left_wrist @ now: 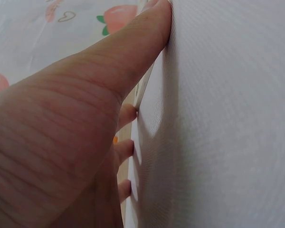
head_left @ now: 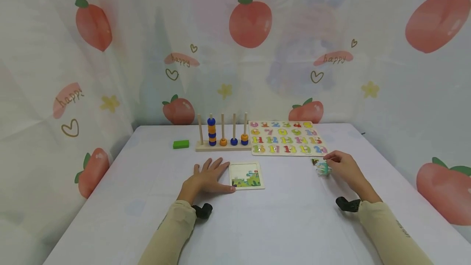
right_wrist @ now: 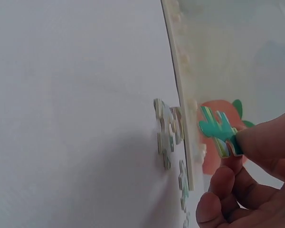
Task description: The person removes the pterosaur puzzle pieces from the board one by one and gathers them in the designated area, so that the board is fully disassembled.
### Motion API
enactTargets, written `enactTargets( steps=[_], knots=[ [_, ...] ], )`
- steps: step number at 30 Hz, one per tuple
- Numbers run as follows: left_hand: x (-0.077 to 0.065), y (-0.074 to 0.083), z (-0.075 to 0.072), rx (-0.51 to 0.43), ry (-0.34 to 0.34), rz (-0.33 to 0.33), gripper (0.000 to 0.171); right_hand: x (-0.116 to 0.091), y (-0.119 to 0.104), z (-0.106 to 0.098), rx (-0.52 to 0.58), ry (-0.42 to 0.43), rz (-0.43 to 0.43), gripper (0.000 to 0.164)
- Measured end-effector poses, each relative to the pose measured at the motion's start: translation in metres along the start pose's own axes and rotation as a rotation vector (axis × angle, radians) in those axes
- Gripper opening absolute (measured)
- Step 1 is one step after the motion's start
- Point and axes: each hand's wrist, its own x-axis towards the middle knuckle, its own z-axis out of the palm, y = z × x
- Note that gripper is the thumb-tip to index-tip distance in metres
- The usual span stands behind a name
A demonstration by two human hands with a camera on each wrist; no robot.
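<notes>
My left hand (head_left: 207, 180) lies with fingers spread at the left edge of a small square jigsaw tray (head_left: 263, 177); thumb and index finger touch its frame. Joined pieces with a green scene (head_left: 247, 181) fill the tray's lower part, while its upper left shows pale board. Over to the right, my right hand (head_left: 347, 171) pinches a teal jigsaw piece (right_wrist: 216, 128) between thumb and fingers, lifted off the table. Below it lie several loose jigsaw pieces (right_wrist: 164, 135), partly overlapping; the head view shows them small and blurred.
A number board (head_left: 287, 153) lies at the back right, just beyond the loose pieces. Left of it stands a wooden peg rack (head_left: 206, 148) with blue and orange beads. A green block (head_left: 181, 144) sits farther left. Patterned cloth (head_left: 250, 81) hangs behind the table.
</notes>
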Motion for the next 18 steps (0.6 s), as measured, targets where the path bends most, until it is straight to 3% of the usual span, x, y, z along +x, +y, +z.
enactTargets(
  steps=[10, 18],
  knots=[
    [0.003, -0.005, 0.004, -0.01, 0.007, 0.015, 0.103, 0.0, 0.01, -0.008, -0.001, 0.018, 0.065, 0.031],
    [-0.003, -0.001, 0.0, -0.001, 0.01, 0.02, 0.103, 0.0, 0.02, -0.009, -0.014, 0.03, 0.117, 0.032]
  ],
)
